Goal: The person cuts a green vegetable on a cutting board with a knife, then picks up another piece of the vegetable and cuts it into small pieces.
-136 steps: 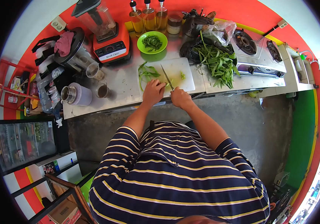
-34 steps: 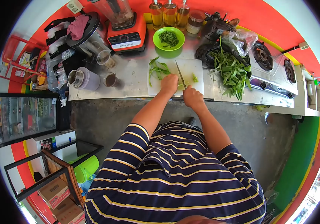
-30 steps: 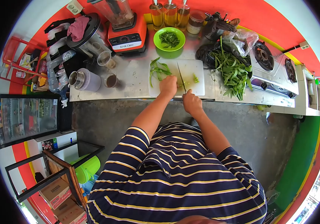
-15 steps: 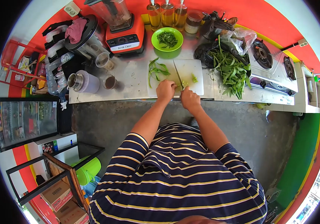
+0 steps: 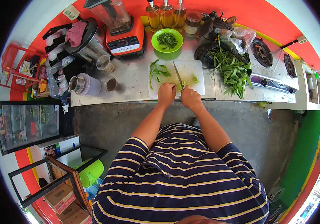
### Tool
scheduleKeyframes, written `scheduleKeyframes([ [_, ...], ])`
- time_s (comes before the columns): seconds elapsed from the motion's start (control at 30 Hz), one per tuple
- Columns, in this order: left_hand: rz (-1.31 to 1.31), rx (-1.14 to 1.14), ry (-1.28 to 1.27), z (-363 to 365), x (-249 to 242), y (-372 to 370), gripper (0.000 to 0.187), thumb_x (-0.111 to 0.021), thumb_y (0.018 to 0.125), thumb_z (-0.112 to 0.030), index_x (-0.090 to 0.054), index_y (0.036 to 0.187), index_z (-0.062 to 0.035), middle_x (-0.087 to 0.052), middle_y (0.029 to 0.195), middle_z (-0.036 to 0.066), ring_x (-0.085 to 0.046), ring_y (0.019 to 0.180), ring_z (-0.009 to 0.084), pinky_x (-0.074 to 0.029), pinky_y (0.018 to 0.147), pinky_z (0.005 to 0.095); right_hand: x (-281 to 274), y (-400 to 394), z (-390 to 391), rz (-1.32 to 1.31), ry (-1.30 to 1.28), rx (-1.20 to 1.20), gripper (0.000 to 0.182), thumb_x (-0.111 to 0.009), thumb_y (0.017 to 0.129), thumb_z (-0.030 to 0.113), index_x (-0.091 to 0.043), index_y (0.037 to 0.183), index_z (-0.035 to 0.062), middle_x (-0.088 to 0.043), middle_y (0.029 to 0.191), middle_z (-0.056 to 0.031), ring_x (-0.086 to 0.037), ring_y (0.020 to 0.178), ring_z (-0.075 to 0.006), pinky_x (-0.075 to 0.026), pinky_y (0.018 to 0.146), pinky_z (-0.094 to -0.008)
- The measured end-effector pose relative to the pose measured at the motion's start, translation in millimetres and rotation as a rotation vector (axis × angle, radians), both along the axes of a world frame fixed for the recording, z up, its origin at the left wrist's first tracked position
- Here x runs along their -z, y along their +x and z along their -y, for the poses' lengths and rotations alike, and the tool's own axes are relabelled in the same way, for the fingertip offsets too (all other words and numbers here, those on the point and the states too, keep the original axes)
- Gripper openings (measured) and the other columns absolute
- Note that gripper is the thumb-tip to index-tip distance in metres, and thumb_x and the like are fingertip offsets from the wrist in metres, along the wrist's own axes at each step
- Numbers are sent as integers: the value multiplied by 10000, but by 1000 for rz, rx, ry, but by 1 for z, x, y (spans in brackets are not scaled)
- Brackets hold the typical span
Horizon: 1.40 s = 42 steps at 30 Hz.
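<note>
Cutting board (image 5: pixel 193 68): white; flat on the steel counter (image 5: pixel 133 80), at its near edge.
Right hand (image 5: pixel 191 98): closed around the handle of 1 knife (image 5: pixel 178 74); blade points to the far side, over the board.
Left hand (image 5: pixel 166 94): fingers curled, at the near edge of the board, left of the knife; cannot tell whether anything is gripped under the fingers.
Leafy stems (image 5: pixel 160 71): lying on the left part of the board, on the far side of the left hand.
Cut pieces (image 5: pixel 195 78): small pale green pile on the right part of the board.
Green bowl (image 5: pixel 179 44): on the far side of the board; contains chopped dark green leaves (image 5: pixel 167 40).
Bottles (image 5: pixel 166 16): 3 units in a row at the far wall; each contains golden liquid.
Jar (image 5: pixel 192 23): right of the bottles; pale contents in the lower part.
Blender (image 5: pixel 125 42): red base, left of the bowl; clear jug on top, contents unclear.
Brown-filled cup (image 5: pixel 111 85): left of the board; contains brown matter.
Clear cup (image 5: pixel 102 62): on the far side of the brown-filled cup; contents unclear.
Flask (image 5: pixel 90 85): lilac body, steel top; left of the brown-filled cup; interior hidden.
Black bag (image 5: pixel 203 54): right of the bowl; long green leaves (image 5: pixel 229 72) spread beside it.
</note>
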<state>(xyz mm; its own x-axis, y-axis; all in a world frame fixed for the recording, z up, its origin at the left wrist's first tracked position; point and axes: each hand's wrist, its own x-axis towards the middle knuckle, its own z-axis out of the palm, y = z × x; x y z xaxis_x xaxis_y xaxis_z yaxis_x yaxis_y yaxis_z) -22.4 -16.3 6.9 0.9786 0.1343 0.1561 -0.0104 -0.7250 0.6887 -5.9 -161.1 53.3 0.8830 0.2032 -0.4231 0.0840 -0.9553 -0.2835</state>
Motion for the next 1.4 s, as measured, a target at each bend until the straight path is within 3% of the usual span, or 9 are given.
scheduleKeyframes([
  [0.27,-28,-31,-111,-1,7,2,116,-691,838,-127,-738,875,-28,-660,832,183,-644,835,380,-511,760,467,9,-6,-3,-22,14,32,375,-490,1035,357,-514,1110,-10,-707,1053,-274,-700,1003,-436,-545,891,-514],
  [0.33,16,26,-122,-5,2,-1,128,-702,832,-110,-747,907,-16,-686,818,169,-672,740,341,-527,698,411,8,0,-4,64,-21,-29,351,-492,1037,344,-517,1096,-2,-731,1006,-241,-724,952,-406,-567,853,-490],
  [0.53,-33,-32,-214,-2,11,2,126,-716,821,-104,-735,884,3,-686,793,146,-677,697,274,-532,682,375,7,-19,-10,-27,15,68,360,-502,1029,346,-521,1103,-7,-712,1030,-273,-703,988,-435,-552,869,-511],
  [0.63,-65,-33,-184,-3,10,3,118,-719,810,-95,-732,872,4,-685,789,141,-677,688,260,-536,679,365,6,-9,-7,5,16,8,360,-501,1030,347,-521,1108,-4,-714,1026,-268,-704,982,-436,-551,871,-512],
  [0.97,-34,-41,-174,-1,4,4,119,-720,795,-86,-731,869,6,-682,778,135,-680,693,251,-535,673,352,5,-14,-11,-24,27,58,370,-501,1028,349,-530,1111,-11,-710,1038,-274,-702,988,-437,-548,880,-514],
  [1.13,45,-24,-264,-4,13,4,130,-727,795,-90,-731,878,10,-678,773,136,-676,687,248,-532,665,351,-12,-7,-7,-10,-7,-54,382,-499,1029,362,-513,1120,-9,-709,1033,-278,-701,977,-451,-554,859,-522],
  [1.4,1,11,-302,-7,12,2,103,-710,811,-69,-729,866,17,-672,778,155,-675,672,271,-533,654,374,-3,-4,-11,-19,16,-44,387,-509,1025,360,-518,1117,-16,-710,1029,-275,-700,987,-446,-552,869,-514],
])
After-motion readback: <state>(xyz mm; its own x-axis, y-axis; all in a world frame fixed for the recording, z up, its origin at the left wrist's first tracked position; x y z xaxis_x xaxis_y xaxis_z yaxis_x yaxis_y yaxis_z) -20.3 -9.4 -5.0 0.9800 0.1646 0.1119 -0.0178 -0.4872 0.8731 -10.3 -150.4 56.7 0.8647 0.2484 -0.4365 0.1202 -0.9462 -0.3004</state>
